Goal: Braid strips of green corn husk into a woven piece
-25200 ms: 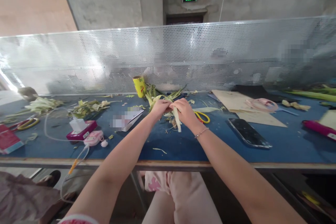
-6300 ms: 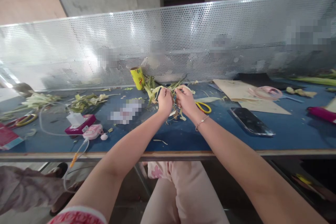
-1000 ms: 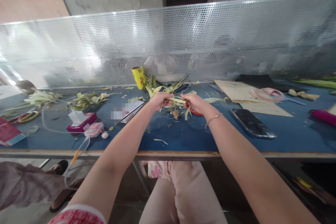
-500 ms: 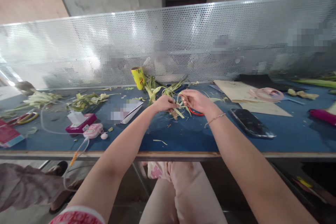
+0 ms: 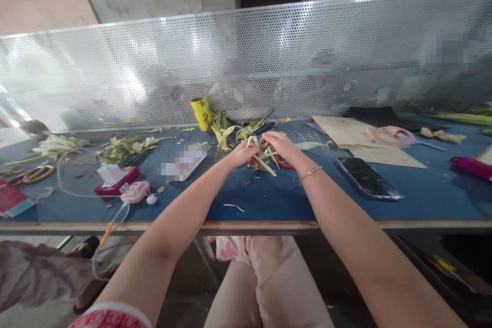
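Note:
My left hand (image 5: 245,155) is closed around a small bundle of pale corn husk strips (image 5: 266,165), just above the blue table. Loose ends of the strips stick out below and between my hands. My right hand (image 5: 282,146) meets the bundle from the right, its fingers bent down and pinched on the strips; the fingertips are partly hidden. Beneath the right hand lies a red-handled tool (image 5: 283,163), mostly covered. Behind my hands is a pile of green and pale husks (image 5: 223,132).
A yellow cardboard tube (image 5: 201,114) stands by the perforated metal screen (image 5: 261,61). Left are a white phone-like slab (image 5: 188,163), a magenta box (image 5: 117,184) with charger and cable, and more husks (image 5: 128,148). Right are a black phone (image 5: 369,178), brown paper (image 5: 342,133) and a pink coil (image 5: 390,136).
My right hand has lowered and turned palm-down over the strips, moving slightly left. The husk ends between my hands have shifted. The left hand stays closed on the bundle.

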`<move>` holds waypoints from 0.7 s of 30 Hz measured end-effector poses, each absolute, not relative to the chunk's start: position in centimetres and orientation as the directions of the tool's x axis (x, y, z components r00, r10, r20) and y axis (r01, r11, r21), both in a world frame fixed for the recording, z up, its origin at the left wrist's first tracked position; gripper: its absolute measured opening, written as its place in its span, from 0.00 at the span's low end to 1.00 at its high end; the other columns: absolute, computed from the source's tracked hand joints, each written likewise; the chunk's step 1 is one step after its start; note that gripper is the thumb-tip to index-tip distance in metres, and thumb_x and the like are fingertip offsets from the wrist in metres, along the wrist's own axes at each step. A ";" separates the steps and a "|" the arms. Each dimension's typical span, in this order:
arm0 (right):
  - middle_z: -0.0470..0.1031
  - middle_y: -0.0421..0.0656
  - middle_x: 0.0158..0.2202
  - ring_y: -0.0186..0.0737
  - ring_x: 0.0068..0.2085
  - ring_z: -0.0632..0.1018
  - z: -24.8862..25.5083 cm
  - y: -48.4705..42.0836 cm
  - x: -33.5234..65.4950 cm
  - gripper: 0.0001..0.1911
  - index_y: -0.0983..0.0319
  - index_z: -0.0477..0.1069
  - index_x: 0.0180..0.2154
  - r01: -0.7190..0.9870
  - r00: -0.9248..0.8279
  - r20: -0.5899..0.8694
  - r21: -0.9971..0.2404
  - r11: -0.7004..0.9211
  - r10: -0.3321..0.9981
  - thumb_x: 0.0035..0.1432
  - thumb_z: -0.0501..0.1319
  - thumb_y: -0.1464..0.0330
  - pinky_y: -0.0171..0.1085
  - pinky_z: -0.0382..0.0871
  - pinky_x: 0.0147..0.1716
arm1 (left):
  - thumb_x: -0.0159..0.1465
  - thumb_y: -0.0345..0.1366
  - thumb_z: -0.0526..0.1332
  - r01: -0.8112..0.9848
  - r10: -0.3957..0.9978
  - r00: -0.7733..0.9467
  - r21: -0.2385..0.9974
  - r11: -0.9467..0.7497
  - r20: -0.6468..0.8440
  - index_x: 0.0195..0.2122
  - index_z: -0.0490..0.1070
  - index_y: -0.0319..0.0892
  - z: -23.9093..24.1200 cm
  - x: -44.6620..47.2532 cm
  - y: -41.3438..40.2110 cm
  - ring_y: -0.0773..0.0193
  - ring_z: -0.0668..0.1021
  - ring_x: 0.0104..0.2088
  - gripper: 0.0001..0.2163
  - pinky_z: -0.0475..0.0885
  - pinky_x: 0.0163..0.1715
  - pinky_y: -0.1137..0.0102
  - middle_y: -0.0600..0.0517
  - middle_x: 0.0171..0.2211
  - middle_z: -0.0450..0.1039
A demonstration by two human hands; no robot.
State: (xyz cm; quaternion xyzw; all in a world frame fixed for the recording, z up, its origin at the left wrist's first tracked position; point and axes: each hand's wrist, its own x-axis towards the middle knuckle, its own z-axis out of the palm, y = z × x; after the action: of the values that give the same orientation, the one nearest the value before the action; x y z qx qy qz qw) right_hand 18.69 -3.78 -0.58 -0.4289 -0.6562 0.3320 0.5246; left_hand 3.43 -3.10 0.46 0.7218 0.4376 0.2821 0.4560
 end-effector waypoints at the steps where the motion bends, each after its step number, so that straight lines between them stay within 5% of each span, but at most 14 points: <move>1: 0.72 0.41 0.28 0.35 0.31 0.69 -0.7 -3.6 18.7 0.15 0.61 0.70 0.23 0.267 -0.078 0.418 -0.866 0.423 0.905 0.57 0.55 0.61 0.34 0.60 0.30 | 0.56 0.28 0.57 0.363 0.887 0.461 0.909 -0.206 0.017 0.17 0.67 0.37 0.5 3.4 -3.1 0.69 0.73 0.15 0.11 0.69 0.19 0.74 0.52 0.14 0.68; 9: 0.71 0.41 0.21 0.36 0.27 0.69 -2.0 -2.4 19.0 0.19 0.61 0.68 0.19 0.453 -0.156 0.389 -0.789 0.415 0.908 0.59 0.51 0.65 0.35 0.59 0.32 | 0.59 0.30 0.57 0.320 0.907 0.414 0.920 -0.224 0.077 0.19 0.68 0.36 0.8 3.3 -3.3 0.69 0.73 0.16 0.11 0.69 0.20 0.73 0.52 0.14 0.68; 16: 0.71 0.40 0.20 0.34 0.24 0.69 -2.8 -2.1 18.5 0.21 0.61 0.67 0.21 0.141 -0.241 0.115 -0.978 0.152 0.964 0.57 0.55 0.54 0.34 0.59 0.26 | 0.58 0.34 0.61 0.231 0.861 0.500 0.943 -0.239 0.096 0.20 0.68 0.34 0.9 3.3 -3.9 0.71 0.74 0.16 0.11 0.68 0.19 0.77 0.52 0.14 0.69; 21: 0.70 0.39 0.19 0.33 0.22 0.68 -2.3 -2.3 18.4 0.19 0.61 0.66 0.22 -0.002 -0.235 -0.029 -1.000 -0.030 0.971 0.59 0.56 0.57 0.33 0.60 0.24 | 0.58 0.37 0.62 0.200 0.815 0.564 0.935 -0.291 0.133 0.21 0.70 0.33 0.6 3.1 -3.8 0.70 0.74 0.17 0.13 0.69 0.20 0.77 0.51 0.15 0.71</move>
State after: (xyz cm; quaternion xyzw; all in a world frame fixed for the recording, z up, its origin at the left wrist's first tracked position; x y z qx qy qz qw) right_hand 18.36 -2.34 -2.27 -0.4431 -0.5468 0.5646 0.4313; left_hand 3.14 -3.75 0.61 0.7387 0.3437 0.3163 0.4860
